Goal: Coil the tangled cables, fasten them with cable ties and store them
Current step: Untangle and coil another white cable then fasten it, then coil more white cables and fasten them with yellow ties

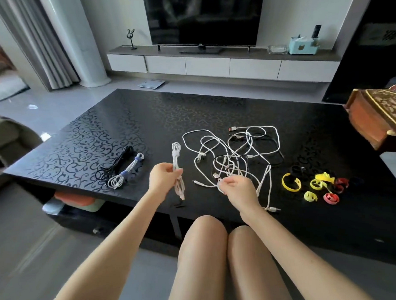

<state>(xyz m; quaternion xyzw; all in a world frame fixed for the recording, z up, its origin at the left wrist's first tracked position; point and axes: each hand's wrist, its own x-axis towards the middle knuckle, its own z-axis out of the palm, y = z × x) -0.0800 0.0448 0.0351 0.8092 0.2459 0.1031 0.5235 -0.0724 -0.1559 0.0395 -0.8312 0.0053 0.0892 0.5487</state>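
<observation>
Black and glossy, the low table [123,121] carries a scroll pattern. At its near edge the left hand [163,177] grips a folded white cable [177,164] with no tie on it yet; the right hand [236,189] is closed, pinching a strand of the tangled cables [233,152] — thin, limp, mostly white. Two bundles [122,170] lie finished at the left. Curled cable ties [316,185], yellow, red and black, wait at the right. My judgement — under halfway, nothing stored.

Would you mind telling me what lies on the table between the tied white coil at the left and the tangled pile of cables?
In the head view, between the tied white coil and the tangled pile is the left hand, gripping a folded white cable; the tabletop there is otherwise bare.
</observation>
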